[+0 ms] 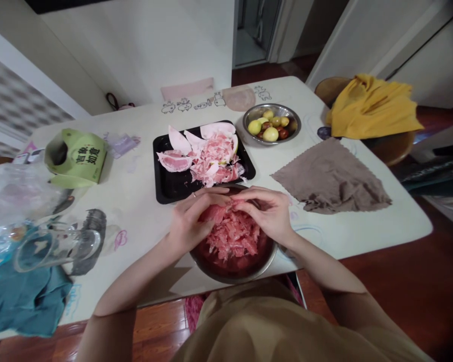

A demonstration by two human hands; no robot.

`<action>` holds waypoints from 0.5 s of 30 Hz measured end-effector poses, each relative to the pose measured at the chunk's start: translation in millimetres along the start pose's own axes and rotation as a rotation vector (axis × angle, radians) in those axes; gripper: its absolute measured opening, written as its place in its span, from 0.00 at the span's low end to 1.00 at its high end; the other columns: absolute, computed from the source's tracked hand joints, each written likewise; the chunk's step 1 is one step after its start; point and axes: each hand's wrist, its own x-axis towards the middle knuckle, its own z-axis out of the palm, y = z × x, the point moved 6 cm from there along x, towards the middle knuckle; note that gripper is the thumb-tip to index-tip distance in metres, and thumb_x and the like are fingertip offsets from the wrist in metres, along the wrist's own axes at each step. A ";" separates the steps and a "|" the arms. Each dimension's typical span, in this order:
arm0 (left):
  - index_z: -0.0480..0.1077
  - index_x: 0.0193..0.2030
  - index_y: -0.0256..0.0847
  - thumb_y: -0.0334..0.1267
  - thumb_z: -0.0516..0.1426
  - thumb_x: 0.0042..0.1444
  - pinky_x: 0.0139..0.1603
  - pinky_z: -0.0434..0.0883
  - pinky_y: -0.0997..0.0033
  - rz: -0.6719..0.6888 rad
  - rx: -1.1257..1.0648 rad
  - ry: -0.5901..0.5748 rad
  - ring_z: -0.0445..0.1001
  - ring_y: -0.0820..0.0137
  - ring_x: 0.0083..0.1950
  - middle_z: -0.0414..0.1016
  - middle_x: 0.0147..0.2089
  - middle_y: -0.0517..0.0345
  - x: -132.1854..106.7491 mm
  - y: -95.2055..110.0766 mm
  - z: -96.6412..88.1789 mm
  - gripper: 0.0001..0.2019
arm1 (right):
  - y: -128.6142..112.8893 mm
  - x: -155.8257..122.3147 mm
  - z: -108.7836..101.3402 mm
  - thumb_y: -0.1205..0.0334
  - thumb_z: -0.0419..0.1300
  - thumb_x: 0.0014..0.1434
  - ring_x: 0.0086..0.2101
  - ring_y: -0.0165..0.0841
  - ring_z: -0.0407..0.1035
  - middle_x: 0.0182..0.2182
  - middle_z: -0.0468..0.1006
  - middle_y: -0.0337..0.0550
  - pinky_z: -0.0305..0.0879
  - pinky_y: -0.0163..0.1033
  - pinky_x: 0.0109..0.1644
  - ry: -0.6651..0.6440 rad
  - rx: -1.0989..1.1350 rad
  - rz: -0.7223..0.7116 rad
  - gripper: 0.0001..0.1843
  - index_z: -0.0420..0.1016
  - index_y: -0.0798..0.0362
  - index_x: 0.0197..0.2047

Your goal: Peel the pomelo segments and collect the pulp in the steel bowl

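Both of my hands meet over a metal bowl (211, 269) at the table's near edge, which is filled with peeled pink pomelo flesh (232, 236). My left hand (191, 218) and my right hand (268, 211) have their fingers curled round one pink pomelo piece (217, 211) held between them just above the bowl. Behind the bowl lies a black tray (166, 183) heaped with pink and white pomelo peel and membranes (207, 156).
A steel bowl of small green and brown fruits (272, 124) stands at the back. A brown cloth (330, 178) lies right, a yellow cloth (370, 105) on a chair. On the left are a green box (77, 158), a tipped glass (56, 246), plastic bags and a teal cloth (22, 296).
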 end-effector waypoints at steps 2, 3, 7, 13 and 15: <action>0.72 0.47 0.37 0.17 0.56 0.55 0.54 0.78 0.66 -0.002 -0.027 -0.015 0.82 0.65 0.53 0.82 0.47 0.49 -1.1 -0.2 0.7 0.17 | -2.5 -0.3 -0.3 0.64 0.72 0.57 0.33 0.31 0.80 0.34 0.87 0.38 0.76 0.37 0.40 0.003 -0.006 -0.046 0.07 0.87 0.44 0.40; 0.72 0.47 0.37 0.17 0.57 0.56 0.52 0.79 0.67 0.005 -0.032 -0.021 0.82 0.65 0.51 0.82 0.47 0.49 -1.6 0.3 0.7 0.16 | -3.8 -0.5 -0.3 0.65 0.72 0.57 0.33 0.31 0.79 0.34 0.87 0.38 0.76 0.37 0.40 0.000 -0.009 -0.068 0.08 0.87 0.44 0.40; 0.72 0.47 0.37 0.22 0.58 0.60 0.50 0.79 0.65 0.086 -0.002 -0.034 0.82 0.64 0.51 0.82 0.48 0.46 -3.7 4.8 0.2 0.11 | -8.3 -2.3 -0.2 0.68 0.72 0.57 0.34 0.30 0.79 0.35 0.86 0.38 0.76 0.37 0.40 -0.006 -0.021 -0.132 0.12 0.86 0.42 0.43; 0.73 0.50 0.36 0.25 0.55 0.65 0.49 0.80 0.63 0.170 0.018 -0.009 0.81 0.62 0.51 0.82 0.48 0.44 -7.1 9.2 -1.3 0.10 | -11.0 -7.0 0.9 0.71 0.72 0.56 0.35 0.30 0.80 0.36 0.87 0.38 0.78 0.36 0.42 0.015 -0.057 -0.181 0.16 0.86 0.43 0.45; 0.73 0.51 0.35 0.26 0.55 0.65 0.49 0.80 0.63 0.185 0.041 0.001 0.81 0.62 0.51 0.82 0.47 0.43 -8.0 11.4 -1.0 0.10 | -11.7 -8.9 1.3 0.71 0.73 0.55 0.35 0.30 0.80 0.36 0.87 0.38 0.79 0.37 0.43 0.026 -0.060 -0.193 0.16 0.86 0.43 0.45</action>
